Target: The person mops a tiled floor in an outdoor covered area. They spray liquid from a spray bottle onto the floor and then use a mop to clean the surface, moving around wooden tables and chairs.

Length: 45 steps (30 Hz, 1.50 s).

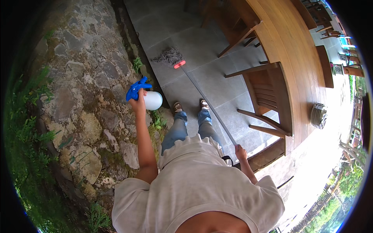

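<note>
My left hand grips a spray bottle by its neck; the bottle has a white body and a blue trigger head, and is tilted on its side in front of the stone wall. In my right hand is the upper end of a long grey mop handle. The handle slants away past my feet to a red-orange mop clamp. Grey mop strands lie spread on the dark floor tiles, near the wall's base.
A rough stone wall with moss and ferns runs along the left. To the right stand wooden chairs at a long wooden table. A stack of plate-like items sits near the table's edge. A step edge lies beyond my right hand.
</note>
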### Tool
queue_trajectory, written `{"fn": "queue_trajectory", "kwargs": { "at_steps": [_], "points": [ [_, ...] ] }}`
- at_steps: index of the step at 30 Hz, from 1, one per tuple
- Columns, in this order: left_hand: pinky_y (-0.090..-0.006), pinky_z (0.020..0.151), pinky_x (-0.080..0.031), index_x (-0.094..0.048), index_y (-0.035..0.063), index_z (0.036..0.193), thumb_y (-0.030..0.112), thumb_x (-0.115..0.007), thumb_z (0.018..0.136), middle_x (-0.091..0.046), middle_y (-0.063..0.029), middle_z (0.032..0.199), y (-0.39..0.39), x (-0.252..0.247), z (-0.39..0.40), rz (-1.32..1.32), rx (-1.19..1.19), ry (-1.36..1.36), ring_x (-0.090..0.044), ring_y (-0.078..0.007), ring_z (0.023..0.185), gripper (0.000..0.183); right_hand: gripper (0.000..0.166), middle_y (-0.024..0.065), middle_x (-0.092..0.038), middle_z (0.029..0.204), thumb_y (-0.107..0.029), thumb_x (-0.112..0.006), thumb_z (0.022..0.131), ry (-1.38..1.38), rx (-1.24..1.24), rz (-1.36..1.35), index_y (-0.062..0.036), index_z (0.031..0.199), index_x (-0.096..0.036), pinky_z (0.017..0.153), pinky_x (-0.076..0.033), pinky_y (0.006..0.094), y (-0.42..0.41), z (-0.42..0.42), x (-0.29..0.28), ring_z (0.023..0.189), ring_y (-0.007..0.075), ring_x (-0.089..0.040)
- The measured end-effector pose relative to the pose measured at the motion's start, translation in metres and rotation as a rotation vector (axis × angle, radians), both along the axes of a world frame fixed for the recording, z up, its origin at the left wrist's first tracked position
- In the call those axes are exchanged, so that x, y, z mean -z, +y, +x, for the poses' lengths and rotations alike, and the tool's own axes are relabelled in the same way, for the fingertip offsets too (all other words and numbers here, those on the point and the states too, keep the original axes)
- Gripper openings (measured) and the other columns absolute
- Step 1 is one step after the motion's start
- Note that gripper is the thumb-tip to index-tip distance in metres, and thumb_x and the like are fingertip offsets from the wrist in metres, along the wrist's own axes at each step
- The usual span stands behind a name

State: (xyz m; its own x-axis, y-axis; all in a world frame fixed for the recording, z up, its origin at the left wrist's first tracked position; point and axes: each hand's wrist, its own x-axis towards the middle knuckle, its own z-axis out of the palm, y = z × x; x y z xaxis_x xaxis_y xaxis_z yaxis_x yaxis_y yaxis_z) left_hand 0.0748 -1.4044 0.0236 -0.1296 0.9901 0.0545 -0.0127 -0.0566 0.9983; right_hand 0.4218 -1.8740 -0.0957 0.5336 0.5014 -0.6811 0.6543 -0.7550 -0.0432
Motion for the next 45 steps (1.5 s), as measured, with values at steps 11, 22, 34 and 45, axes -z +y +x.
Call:
{"fn": "queue_trajectory", "kwargs": {
  "at_steps": [11,22,34,45],
  "points": [
    [-0.0279,0.061,-0.044,-0.050,0.0025,0.063,0.003,-0.051,0.079,-0.053,-0.0023,0.061,-0.008,0.015,-0.015,-0.113,0.070,0.006,-0.054,-0.0117,0.060,0.017,0.055,0.0213,-0.060,0.075,-0.055,-0.039,0.081,0.077,0.336,-0.040,-0.0053,0.074,-0.062,0.066,-0.044,0.0475,-0.012,-0.079,0.015,0.077,0.0396,-0.057],
    [-0.0303,0.062,-0.043,-0.045,0.0016,0.057,0.000,-0.051,0.078,-0.055,-0.0048,0.062,-0.052,-0.011,-0.080,-0.158,-0.065,0.113,-0.054,-0.0142,0.061,0.022,0.056,0.0118,-0.056,0.056,-0.053,-0.052,0.076,0.470,0.543,0.346,0.0026,0.068,-0.061,0.045,-0.044,0.0356,0.395,-0.057,0.134,0.045,0.0230,-0.055],
    [-0.0310,0.061,-0.043,-0.046,0.0011,0.062,-0.001,-0.050,0.079,-0.050,-0.0040,0.061,-0.036,-0.016,-0.071,-0.048,-0.018,0.057,-0.049,-0.0136,0.058,0.018,0.019,0.0063,-0.051,0.063,-0.022,-0.057,0.077,0.802,0.714,0.470,-0.0050,0.083,-0.052,0.035,-0.041,0.0321,0.559,-0.042,0.071,0.050,0.0159,-0.052],
    [-0.0290,0.061,-0.043,-0.045,0.0020,0.059,-0.001,-0.049,0.077,-0.049,-0.0025,0.059,0.008,0.000,-0.047,-0.045,0.102,0.035,-0.049,-0.0126,0.057,0.018,0.052,0.0245,-0.056,0.099,-0.049,-0.042,0.082,0.196,0.400,0.114,-0.0042,0.107,-0.054,0.082,-0.041,0.0439,0.094,-0.064,0.046,0.097,0.0394,-0.051]
  ]
}}
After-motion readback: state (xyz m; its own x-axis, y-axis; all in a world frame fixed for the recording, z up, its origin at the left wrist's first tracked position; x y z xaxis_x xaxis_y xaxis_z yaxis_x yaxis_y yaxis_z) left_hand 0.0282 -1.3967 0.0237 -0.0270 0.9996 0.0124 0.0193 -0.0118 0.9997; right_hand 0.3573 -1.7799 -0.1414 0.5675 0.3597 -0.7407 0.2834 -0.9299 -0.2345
